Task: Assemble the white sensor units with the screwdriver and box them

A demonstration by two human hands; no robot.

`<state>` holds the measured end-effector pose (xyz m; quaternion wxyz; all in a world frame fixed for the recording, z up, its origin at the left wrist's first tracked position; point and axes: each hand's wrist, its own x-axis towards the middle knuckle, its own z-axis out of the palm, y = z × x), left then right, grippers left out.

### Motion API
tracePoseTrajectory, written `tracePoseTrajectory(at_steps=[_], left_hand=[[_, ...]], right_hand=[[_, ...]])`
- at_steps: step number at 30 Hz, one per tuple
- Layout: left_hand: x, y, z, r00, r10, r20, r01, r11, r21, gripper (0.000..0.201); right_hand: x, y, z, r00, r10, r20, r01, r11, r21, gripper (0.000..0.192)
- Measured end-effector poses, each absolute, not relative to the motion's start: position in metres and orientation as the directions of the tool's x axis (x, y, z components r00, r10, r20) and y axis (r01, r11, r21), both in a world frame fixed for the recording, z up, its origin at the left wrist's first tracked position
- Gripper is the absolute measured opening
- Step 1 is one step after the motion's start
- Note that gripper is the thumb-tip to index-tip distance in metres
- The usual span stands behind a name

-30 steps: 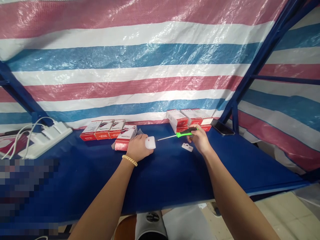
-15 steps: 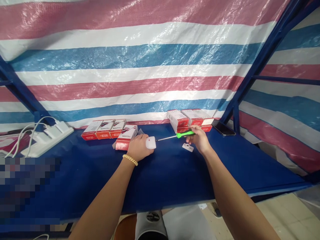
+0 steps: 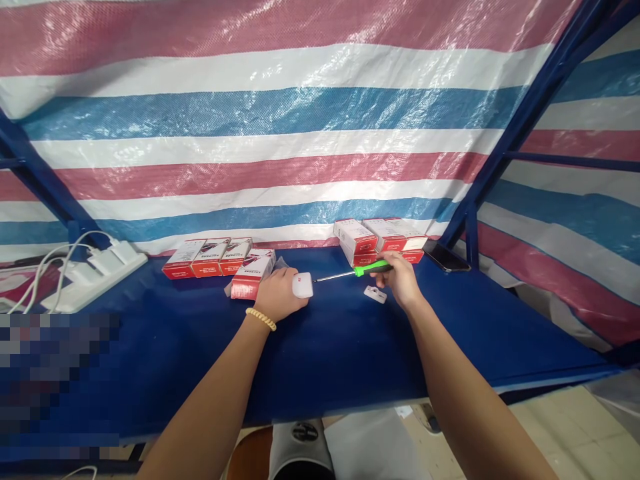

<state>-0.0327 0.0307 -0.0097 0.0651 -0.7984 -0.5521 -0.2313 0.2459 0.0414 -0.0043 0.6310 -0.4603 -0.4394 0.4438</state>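
Left hand: my left hand (image 3: 278,295) is closed around a small white device (image 3: 303,285), pinning it down on the blue table (image 3: 350,353); a bead bracelet (image 3: 260,319) sits at the wrist.
Right hand: my right hand (image 3: 400,280) is clamped on the green handle of a screwdriver (image 3: 357,271), shaft lying nearly level and pointing left.
Tip: it sits at, or just short of, the device's right end; I cannot tell whether it touches.
Step, as I judge it: working a fastener or seam on that end of the device.
Next move calls for: a firm hold with the left, and the tip seated squarely before any twist.
Loose part: a small white plate (image 3: 375,294) lies just beside my right hand.
Farther back: red-and-white boxes (image 3: 207,257) left, a second stack of boxes (image 3: 380,237) right, and a dark phone (image 3: 446,257).
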Motion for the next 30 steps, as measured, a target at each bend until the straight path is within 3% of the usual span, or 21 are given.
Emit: tracePoseTrajectory(at_steps=[4, 8, 11, 17, 23, 27, 30], left_hand=[[-0.0323, 0.0304, -0.0095, 0.282, 0.855, 0.435, 0.910, -0.382, 0.160, 0.039], [-0.0312, 0.0299, -0.0102, 0.289, 0.849, 0.442, 0.908, -0.389, 0.154, 0.039], [-0.0308, 0.0299, -0.0105, 0.295, 0.845, 0.447, 0.908, -0.393, 0.145, 0.040], [-0.0312, 0.0295, -0.0090, 0.280, 0.857, 0.432, 0.915, -0.374, 0.149, 0.040], [-0.0298, 0.0283, -0.0082, 0.287, 0.856, 0.430, 0.912, -0.382, 0.151, 0.039], [-0.0296, 0.0286, -0.0083, 0.285, 0.858, 0.428, 0.911, -0.381, 0.157, 0.040], [-0.0300, 0.0289, -0.0083, 0.286, 0.859, 0.424, 0.913, -0.379, 0.152, 0.039]], right_hand=[[0.2445, 0.0431, -0.0054, 0.295, 0.946, 0.135, -0.101, 0.171, -0.980, 0.035], [0.2459, 0.0401, -0.0015, 0.233, 0.959, 0.162, -0.233, 0.217, -0.948, 0.025], [0.2473, 0.0378, 0.0005, 0.137, 0.979, 0.153, -0.320, 0.190, -0.928, 0.030], [0.2452, 0.0405, -0.0033, 0.229, 0.968, 0.099, -0.172, 0.141, -0.975, 0.041], [0.2468, 0.0419, -0.0027, 0.238, 0.957, 0.163, -0.253, 0.223, -0.941, 0.028], [0.2497, 0.0419, -0.0024, 0.169, 0.977, 0.127, -0.303, 0.174, -0.937, 0.025], [0.2489, 0.0420, -0.0032, 0.187, 0.978, 0.095, -0.241, 0.139, -0.961, 0.026]])
